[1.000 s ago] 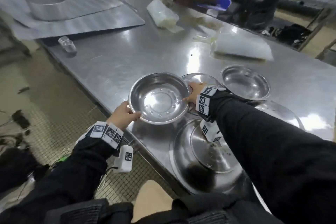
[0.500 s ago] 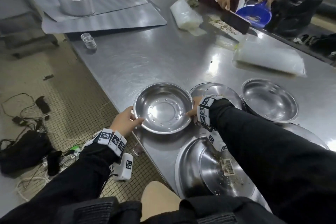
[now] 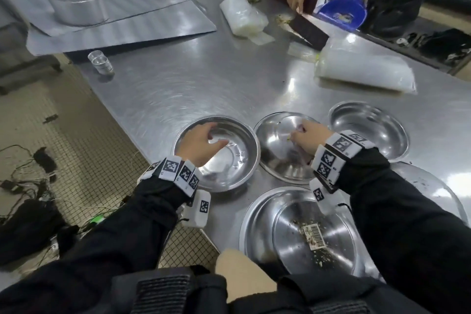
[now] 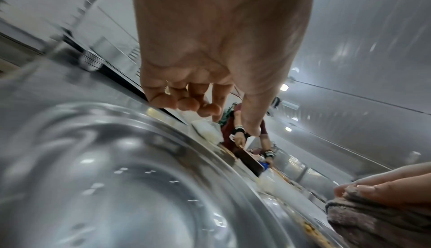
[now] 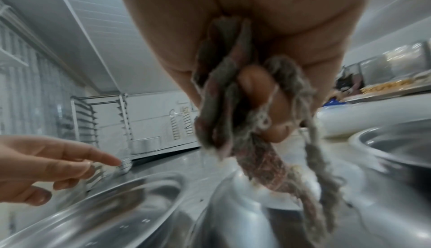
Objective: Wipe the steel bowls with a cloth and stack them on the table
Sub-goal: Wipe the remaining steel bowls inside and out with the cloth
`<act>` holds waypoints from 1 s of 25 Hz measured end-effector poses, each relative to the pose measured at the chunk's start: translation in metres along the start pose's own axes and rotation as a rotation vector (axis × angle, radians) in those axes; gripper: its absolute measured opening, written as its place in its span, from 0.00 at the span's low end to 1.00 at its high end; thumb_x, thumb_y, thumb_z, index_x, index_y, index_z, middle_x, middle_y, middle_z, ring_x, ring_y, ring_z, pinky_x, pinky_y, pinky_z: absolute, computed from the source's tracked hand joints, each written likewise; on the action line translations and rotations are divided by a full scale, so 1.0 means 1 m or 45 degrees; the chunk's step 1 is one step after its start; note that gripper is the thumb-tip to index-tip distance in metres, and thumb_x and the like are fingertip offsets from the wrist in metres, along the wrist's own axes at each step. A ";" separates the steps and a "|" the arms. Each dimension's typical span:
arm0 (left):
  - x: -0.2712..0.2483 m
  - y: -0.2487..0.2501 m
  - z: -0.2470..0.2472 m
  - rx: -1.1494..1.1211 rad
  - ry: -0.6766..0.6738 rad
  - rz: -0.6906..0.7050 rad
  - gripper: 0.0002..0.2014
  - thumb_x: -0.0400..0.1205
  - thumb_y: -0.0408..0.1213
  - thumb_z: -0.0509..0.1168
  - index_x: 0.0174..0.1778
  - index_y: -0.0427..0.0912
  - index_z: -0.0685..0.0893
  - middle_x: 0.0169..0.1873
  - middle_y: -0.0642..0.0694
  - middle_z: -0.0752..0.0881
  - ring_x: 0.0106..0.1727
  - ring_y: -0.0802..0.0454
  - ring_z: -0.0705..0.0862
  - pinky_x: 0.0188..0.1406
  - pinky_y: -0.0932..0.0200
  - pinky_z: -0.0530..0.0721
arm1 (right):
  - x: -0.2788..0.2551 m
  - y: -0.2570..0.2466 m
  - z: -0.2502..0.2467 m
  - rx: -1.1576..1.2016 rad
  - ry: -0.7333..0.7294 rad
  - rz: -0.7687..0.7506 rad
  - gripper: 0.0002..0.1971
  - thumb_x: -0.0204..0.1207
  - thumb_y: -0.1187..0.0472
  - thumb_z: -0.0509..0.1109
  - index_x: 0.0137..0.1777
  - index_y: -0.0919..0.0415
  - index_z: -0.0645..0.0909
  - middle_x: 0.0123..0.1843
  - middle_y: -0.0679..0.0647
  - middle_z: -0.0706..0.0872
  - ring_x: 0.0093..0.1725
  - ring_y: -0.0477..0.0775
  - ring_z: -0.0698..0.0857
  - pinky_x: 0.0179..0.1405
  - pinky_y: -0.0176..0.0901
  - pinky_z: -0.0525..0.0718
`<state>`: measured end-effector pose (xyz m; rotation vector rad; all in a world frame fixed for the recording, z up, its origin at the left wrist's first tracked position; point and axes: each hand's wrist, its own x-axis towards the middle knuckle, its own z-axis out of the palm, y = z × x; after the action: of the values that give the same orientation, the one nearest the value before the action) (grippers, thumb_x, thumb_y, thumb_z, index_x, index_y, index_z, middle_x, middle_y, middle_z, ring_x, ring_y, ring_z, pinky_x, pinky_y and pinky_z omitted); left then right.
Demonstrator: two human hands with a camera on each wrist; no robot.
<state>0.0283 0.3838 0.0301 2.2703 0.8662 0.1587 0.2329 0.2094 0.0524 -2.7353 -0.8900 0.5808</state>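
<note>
Three steel bowls sit in a row on the steel table: a left bowl, a middle bowl and a right bowl. My left hand hovers over the left bowl with loosely bent fingers and holds nothing. My right hand is over the middle bowl and grips a bunched grey-pink cloth. The cloth hangs down toward the bowl.
A large steel dish with crumbs and a barcode sticker lies nearest me, with another dish beside it. Two plastic packs, a small glass and a round tin lie farther off. A person opposite holds a blue dustpan. The table edge runs on the left.
Both hands have let go of the left bowl's rim and it rests on the table. The left hand moved over that bowl. The right hand moved over the middle bowl, cloth in its grip.
</note>
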 end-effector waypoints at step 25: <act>0.205 0.081 0.087 0.405 -0.840 0.236 0.20 0.76 0.56 0.71 0.34 0.44 0.74 0.30 0.51 0.77 0.36 0.52 0.79 0.27 0.62 0.71 | 0.027 0.061 -0.017 -0.116 -0.300 0.563 0.21 0.84 0.50 0.57 0.66 0.66 0.75 0.66 0.59 0.80 0.67 0.61 0.78 0.66 0.49 0.71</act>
<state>0.2591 0.4197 -0.0089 2.4487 0.3450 -0.6554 0.2921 0.1762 0.0406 -3.0066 -0.3500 0.9784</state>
